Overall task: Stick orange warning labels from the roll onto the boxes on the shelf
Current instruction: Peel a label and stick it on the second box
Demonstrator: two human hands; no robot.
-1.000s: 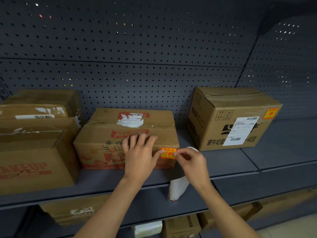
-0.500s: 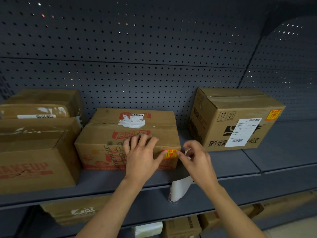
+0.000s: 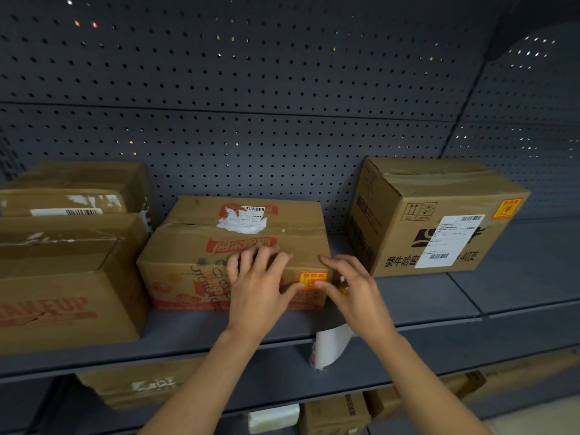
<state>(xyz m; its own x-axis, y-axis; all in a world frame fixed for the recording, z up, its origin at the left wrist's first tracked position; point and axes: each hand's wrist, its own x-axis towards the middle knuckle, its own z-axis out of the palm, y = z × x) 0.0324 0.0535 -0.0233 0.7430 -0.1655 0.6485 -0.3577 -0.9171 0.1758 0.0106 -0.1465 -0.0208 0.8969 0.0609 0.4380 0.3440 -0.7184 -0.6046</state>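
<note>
The left hand point(image 3: 260, 287) lies flat and released on the front of the middle box point(image 3: 188, 271) on the shelf point(image 3: 423, 309); both thumbs press the orange label point(image 3: 310, 279) near the box's right edge; a white strip point(image 3: 329, 346) hangs under the right hand point(image 3: 354, 290), whose grasp I cannot tell.

Dark grey perforated back panel point(image 3: 251, 73), pinpoints of light in holes. Grey metal shelf point(image 3: 518, 262); lower shelf point(image 3: 282, 381) beneath. Pale floor point(image 3: 549, 416) bottom right. Dim light.
</note>
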